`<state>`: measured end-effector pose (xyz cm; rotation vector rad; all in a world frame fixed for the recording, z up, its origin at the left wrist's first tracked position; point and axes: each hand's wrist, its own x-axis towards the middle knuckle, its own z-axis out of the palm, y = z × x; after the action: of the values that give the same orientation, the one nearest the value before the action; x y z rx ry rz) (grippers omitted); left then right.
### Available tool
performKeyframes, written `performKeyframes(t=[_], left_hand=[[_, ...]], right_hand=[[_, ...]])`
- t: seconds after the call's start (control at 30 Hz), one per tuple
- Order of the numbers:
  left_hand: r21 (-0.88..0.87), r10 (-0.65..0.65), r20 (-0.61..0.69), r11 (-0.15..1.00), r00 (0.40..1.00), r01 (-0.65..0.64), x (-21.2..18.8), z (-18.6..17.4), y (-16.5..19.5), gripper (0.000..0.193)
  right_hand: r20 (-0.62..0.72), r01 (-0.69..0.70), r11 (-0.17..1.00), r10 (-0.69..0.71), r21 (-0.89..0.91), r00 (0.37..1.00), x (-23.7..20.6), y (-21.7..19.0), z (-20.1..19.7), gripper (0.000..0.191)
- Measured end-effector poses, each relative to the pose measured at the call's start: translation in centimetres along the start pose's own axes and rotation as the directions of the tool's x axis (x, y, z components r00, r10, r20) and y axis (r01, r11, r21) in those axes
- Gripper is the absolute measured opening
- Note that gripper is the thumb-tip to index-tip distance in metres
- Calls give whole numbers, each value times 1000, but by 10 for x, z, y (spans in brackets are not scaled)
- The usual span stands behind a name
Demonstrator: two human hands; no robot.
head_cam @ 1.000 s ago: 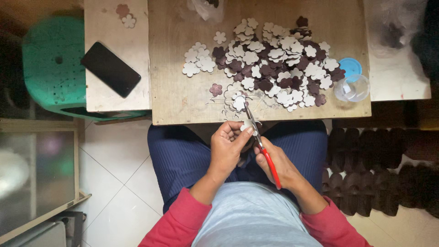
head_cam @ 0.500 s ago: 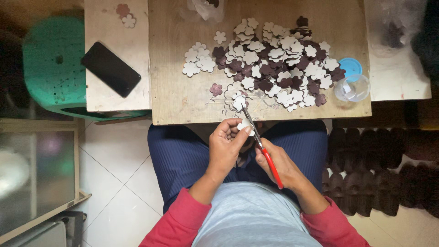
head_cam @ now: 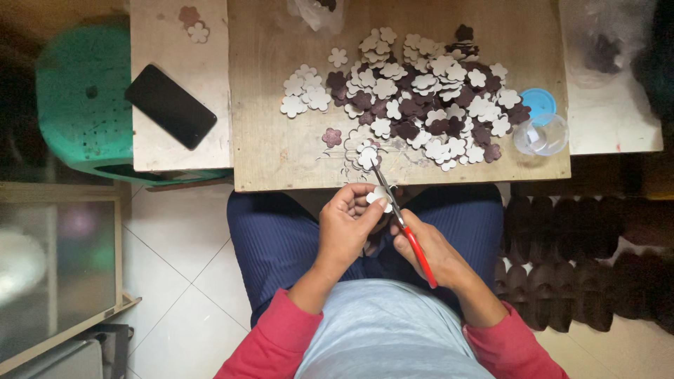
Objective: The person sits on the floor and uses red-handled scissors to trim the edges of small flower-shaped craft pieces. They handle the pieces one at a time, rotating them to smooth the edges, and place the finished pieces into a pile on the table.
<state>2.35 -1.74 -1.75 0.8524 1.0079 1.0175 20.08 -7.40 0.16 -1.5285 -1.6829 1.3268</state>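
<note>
Head view: wooden board (head_cam: 281, 151) carries a heap of cut flowers (head_cam: 421, 98), too many to count, white and dark brown, so much cutting looks done. One phone (head_cam: 170, 105), one blue lid (head_cam: 539, 104). Left hand (head_cam: 347, 228) pinches one white flower (head_cam: 380, 196) above the lap; right hand (head_cam: 432, 249) grips one red-handled pair of scissors (head_cam: 404, 224), trimming it.

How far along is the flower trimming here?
Done: a pile of white and dark flowers covers the board, though which are trimmed cannot be told. In hand: the left hand holds one white flower while the right hand works red-handled scissors at it. How many remain is unclear.
</note>
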Motion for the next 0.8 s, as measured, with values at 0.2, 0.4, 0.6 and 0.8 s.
performKeyframes(t=[0.2, 0.4, 0.6, 0.8], left_hand=[[2, -11, 25, 1000, 1000, 11, 2, -4, -2, 23], [145, 23, -15, 989, 1000, -21, 4, -9, 1, 23], [80, 46, -21, 996, 999, -44, 6, -10, 6, 14], [66, 18, -48, 998, 999, -15, 4, -9, 7, 19]], right_hand=[[19, -11, 999, 12, -36, 1000, -2, 4, -1, 34], [-7, -112, 992, 112, -58, 994, -2, 8, 1, 32], [5, 11, 1000, -11, -3, 1000, -2, 3, -1, 33], [43, -4, 1000, 4, 4, 999, -2, -1, -2, 38]])
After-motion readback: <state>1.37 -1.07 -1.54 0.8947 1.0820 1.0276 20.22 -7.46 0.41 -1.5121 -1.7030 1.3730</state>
